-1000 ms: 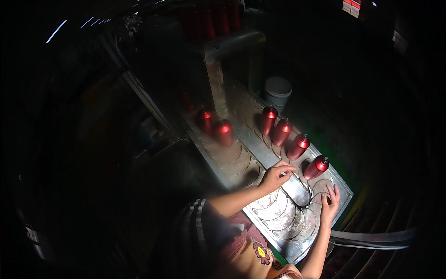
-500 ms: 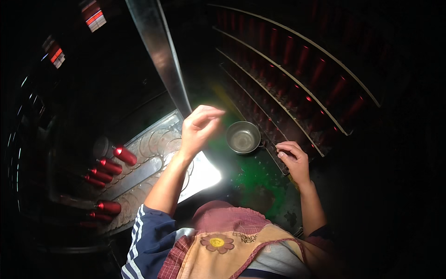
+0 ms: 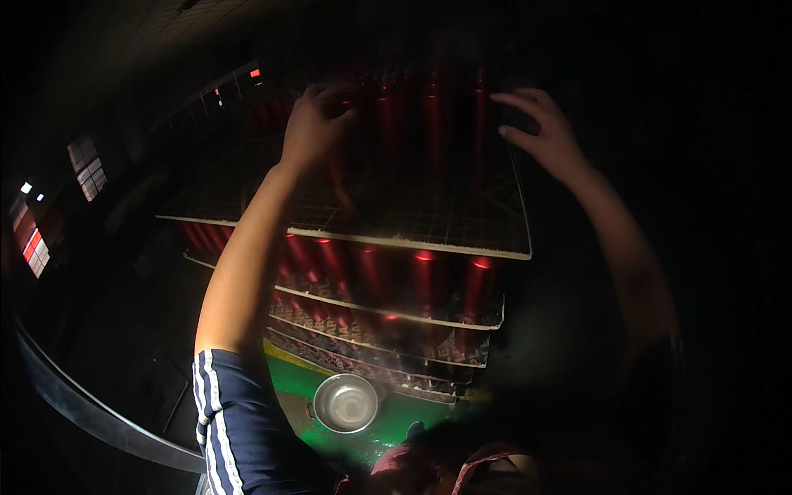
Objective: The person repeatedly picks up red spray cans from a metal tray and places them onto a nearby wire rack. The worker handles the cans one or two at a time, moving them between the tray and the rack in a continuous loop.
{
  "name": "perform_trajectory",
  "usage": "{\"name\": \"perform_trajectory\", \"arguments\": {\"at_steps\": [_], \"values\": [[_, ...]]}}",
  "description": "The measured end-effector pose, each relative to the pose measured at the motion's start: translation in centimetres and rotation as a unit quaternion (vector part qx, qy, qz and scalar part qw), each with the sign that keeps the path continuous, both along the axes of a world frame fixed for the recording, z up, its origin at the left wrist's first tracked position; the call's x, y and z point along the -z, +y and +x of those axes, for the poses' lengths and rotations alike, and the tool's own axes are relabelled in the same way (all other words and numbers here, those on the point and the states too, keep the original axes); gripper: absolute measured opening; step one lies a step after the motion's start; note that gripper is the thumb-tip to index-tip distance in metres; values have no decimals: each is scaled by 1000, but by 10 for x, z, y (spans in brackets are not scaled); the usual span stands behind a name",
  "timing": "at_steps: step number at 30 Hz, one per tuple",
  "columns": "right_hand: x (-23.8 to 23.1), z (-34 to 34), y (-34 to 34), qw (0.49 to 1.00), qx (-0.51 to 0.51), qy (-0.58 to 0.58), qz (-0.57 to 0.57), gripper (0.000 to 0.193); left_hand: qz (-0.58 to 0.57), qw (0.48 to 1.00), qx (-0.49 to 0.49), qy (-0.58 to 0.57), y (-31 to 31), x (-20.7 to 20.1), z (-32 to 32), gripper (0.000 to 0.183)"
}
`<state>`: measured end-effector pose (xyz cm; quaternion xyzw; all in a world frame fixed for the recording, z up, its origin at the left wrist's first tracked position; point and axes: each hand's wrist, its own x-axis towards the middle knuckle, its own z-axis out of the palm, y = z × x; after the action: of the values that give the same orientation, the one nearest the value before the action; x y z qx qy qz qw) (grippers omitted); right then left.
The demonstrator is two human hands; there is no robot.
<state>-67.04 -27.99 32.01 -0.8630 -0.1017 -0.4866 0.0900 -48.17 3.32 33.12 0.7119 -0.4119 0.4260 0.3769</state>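
Observation:
A row of tall red metal bottles [image 3: 433, 120] stands on the dark top board [image 3: 429, 214] of a tiered stack. My left hand [image 3: 315, 128] is raised at the left part of this row, its thumb held apart from the fingers; whether its fingertips touch a bottle is too dark to tell. On the far right, my right hand [image 3: 540, 132] is open, with thumb and fingers spread beside the end bottle [image 3: 481, 115]. No object shows in either hand.
Below the top board, more red bottles [image 3: 425, 280] stand on lower tiers with pale board edges. A round metal bowl [image 3: 346, 403] rests on the green floor [image 3: 289, 379]. A curved metal rail [image 3: 107, 425] runs along the lower left.
My view has swung from the metal table with lying red bottles to the tiered stack. Both arms now reach forward over its top board; the right hand's fingers have spread.

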Motion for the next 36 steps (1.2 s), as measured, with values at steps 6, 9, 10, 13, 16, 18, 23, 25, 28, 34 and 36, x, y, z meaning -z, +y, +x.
{"name": "perform_trajectory", "arguments": {"at_steps": [6,9,10,13,16,18,23,25,28,34,36], "values": [[-49,217,-23,978,2,208,33,56,238,968,-43,69,-139,-31,147,54],[-22,267,-34,978,47,200,31,53,239,956,-123,115,-174,-6,172,55],[-13,272,-40,980,42,188,50,53,198,967,-123,99,-178,4,177,54],[14,265,-54,986,-10,140,92,48,110,985,-119,53,-176,26,176,50],[39,238,-67,992,-90,5,88,45,49,995,-85,23,-171,45,152,42],[58,209,-81,990,-106,-38,90,44,11,994,-76,-73,-160,64,119,41],[83,108,-106,881,-350,-21,318,46,-93,986,-103,-98,-78,104,15,48],[95,71,-94,824,-409,-20,392,54,-225,972,-72,5,-37,125,-29,50],[118,46,-54,710,-537,8,455,63,-405,905,22,128,19,153,-74,57],[194,51,63,480,-576,209,628,58,-516,786,28,338,75,290,-73,66],[232,73,105,331,-585,233,702,54,-572,688,100,435,87,357,-50,66]]}}
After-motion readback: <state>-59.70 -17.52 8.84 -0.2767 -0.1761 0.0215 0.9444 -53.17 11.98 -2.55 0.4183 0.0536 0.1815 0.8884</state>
